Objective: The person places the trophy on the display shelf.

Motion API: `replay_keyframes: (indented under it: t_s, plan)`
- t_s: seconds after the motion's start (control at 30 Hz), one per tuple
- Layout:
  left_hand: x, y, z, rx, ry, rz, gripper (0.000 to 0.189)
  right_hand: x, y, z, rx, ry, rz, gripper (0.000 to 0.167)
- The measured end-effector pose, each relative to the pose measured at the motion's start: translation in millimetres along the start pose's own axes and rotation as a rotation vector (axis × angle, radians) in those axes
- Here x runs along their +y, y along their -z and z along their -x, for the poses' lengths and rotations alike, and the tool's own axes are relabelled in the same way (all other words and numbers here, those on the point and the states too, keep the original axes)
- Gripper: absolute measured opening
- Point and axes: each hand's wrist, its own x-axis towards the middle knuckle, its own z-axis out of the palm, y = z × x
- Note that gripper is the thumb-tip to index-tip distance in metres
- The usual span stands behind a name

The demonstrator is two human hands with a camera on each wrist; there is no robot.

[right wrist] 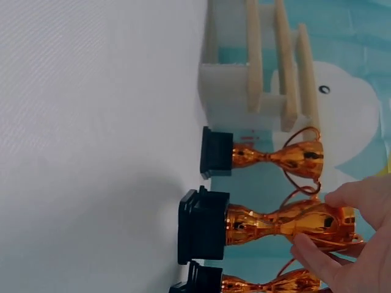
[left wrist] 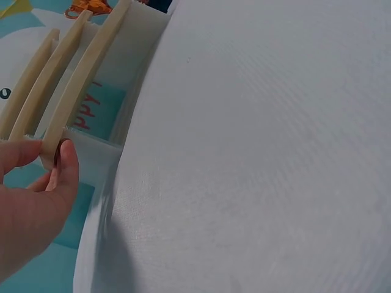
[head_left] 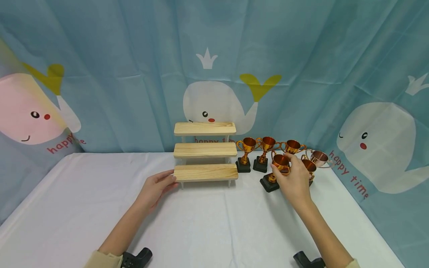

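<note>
A three-tier wooden display stand (head_left: 206,173) with clear side supports stands on the white cloth. My left hand (head_left: 156,190) pinches the left end of its lowest board; in the left wrist view, the thumb and fingers (left wrist: 69,174) lie on either side of that board (left wrist: 82,85). To the stand's right, my right hand (head_left: 296,182) grips a small gold trophy cup (head_left: 280,160) by its bowl. In the right wrist view, this trophy (right wrist: 247,226) has its black square base close over the cloth, and fingers meet both sides of the bowl.
Two more gold trophies (head_left: 247,144) (head_left: 267,144) stand between the stand and my right hand. Behind and right of that hand are another gold trophy (head_left: 292,146), a partly hidden one (head_left: 309,165) and a paler cup (head_left: 319,158). A whale-print curtain (head_left: 144,111) hangs behind the table.
</note>
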Motion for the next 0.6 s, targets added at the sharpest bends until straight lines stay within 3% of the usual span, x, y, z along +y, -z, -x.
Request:
replay_keyframes:
  t_s: [0.6]
  plan:
    - [-4.1, 0.1, 0.0, -0.003, -0.012, 0.075, 0.052, -15.7, 10.8, -4.4, -0.127, -0.026, -0.066, 0.055]
